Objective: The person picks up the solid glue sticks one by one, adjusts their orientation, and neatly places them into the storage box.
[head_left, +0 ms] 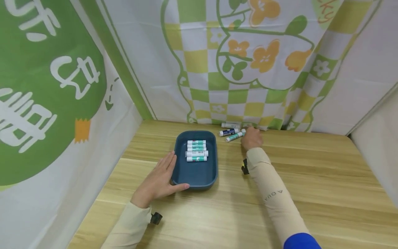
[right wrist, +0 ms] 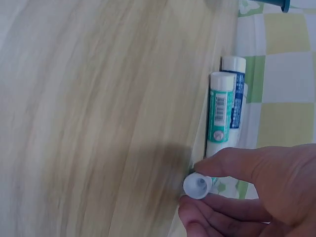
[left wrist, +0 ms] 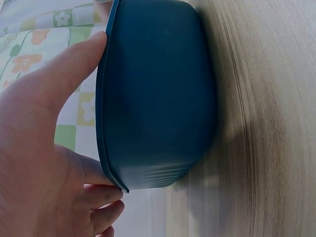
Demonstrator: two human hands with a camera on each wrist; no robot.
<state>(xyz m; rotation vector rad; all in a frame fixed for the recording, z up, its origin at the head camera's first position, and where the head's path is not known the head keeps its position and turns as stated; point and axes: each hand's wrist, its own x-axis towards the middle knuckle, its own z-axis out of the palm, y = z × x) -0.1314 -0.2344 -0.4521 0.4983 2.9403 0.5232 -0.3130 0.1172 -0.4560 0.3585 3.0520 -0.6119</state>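
On the wooden tabletop [head_left: 280,207] sits a blue tray [head_left: 199,178], its left side touched by the left hand [head_left: 158,180], fingers extended and thumb at the near end. To the right of the tray's far end, the right hand [head_left: 252,138] pinches a white-ended tube [right wrist: 197,186] beside the loose tubes [right wrist: 219,106], while a row of similar tubes [head_left: 197,149] lies inside the tray. Each looks light, stiff, smooth and likely to roll, so pinching across its middle should hold best.
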